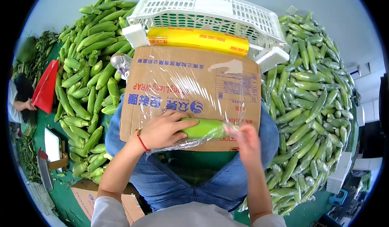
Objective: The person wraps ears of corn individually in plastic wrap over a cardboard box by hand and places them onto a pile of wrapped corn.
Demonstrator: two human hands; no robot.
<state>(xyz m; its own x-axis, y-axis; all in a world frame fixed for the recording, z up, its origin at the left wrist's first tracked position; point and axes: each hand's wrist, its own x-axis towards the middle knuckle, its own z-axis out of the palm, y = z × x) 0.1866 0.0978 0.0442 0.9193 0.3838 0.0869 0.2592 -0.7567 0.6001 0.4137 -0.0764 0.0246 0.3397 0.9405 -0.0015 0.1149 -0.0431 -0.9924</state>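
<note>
A green ear of corn in its husk (206,129) lies sideways on a flat cardboard sheet (243,81) across the lap. My left hand (164,129), a red cord at its wrist, is closed over the corn's left end with the thumb on top. Clear plastic wrap (194,144) covers the corn's near side and bunches beyond its right end. There my right hand (246,139), smeared by motion, pinches the bunched film. More film stretches over the cardboard up to a yellow roll of cling wrap (198,39).
Behind the roll stands a white plastic crate (210,8). Unwrapped corn (87,93) is heaped at left, wrapped corn (308,117) at right. A metal-topped object (120,61) sits beside the cardboard. At far left another person's hand (30,104) touches a red scoop-like piece (45,87).
</note>
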